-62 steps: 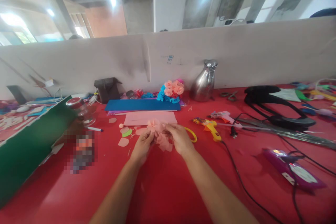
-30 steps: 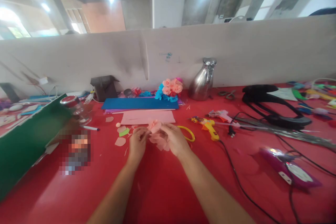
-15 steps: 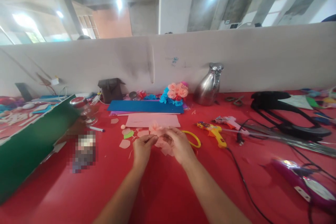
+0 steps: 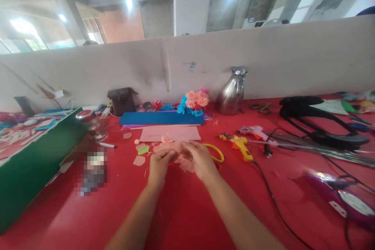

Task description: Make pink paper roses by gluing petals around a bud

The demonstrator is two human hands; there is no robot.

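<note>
My left hand (image 4: 159,164) is closed in a pinch, thumb against forefinger, at the edge of a pale pink paper piece (image 4: 172,146). Opposite it, my right hand (image 4: 202,160) is also closed, its fingertips on the same pink paper. Thin ruffled pink petals (image 4: 186,165) show below the right fingers; whether they are joined to the paper I cannot tell. Just beyond the fingers a small pink paper flower (image 4: 166,138) shows. To the left are a pink petal cutout (image 4: 139,160) and a green cutout (image 4: 143,149). Behind the hands is a flat pink sheet (image 4: 146,134).
A yellow glue gun (image 4: 243,148) and a pink glue gun (image 4: 259,133) lie right, with trailing cords. Behind stand a blue board (image 4: 146,118), a paper flower bunch (image 4: 197,100) and a steel flask (image 4: 231,93). A green partition (image 4: 43,168) bounds the left; scissors (image 4: 261,107) lie behind.
The pink flower shows slightly further left and higher, and more of the pale paper is visible between my fingertips. My hands stay nearly in place; the view has shifted slightly.
</note>
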